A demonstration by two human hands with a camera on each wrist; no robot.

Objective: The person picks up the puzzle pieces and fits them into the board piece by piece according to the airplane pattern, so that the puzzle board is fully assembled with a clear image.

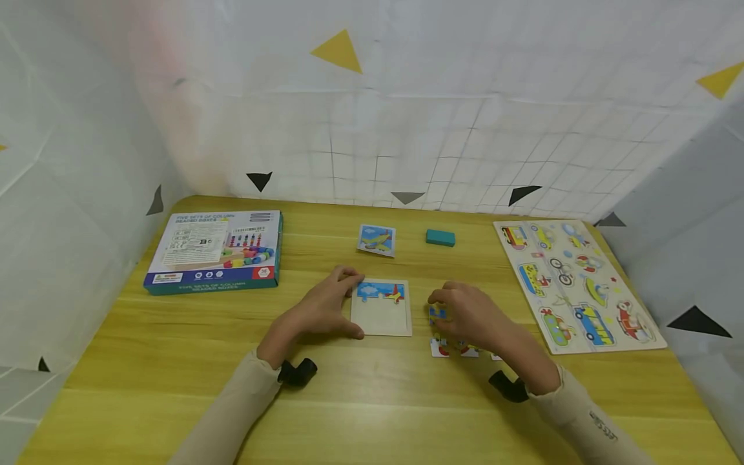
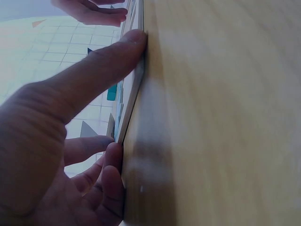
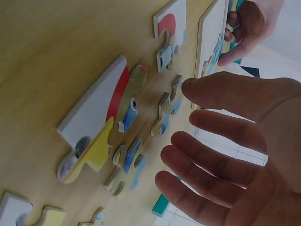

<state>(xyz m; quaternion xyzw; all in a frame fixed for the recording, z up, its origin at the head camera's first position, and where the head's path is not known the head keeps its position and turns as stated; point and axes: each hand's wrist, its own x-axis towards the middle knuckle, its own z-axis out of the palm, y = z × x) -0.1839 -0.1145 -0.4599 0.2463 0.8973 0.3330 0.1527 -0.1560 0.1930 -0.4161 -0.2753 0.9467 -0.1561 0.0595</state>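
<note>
A small square wooden puzzle board lies at the middle of the table. Blue-sky pieces and a red-and-yellow part fill its upper strip; bare wood shows below. My left hand grips the board's left side, thumb at the lower corner and fingers at the upper. Over the loose jigsaw pieces right of the board hovers my right hand. Its fingers are spread and loosely bent in the right wrist view, with nothing between them. A blue-and-yellow piece lies by its fingertips. The hand hides some pieces in the head view.
Behind the board lie an airplane picture card and a teal block. A boxed bead set sits at the left. On the right lies a large vehicle puzzle board. White sheeting hangs behind the table.
</note>
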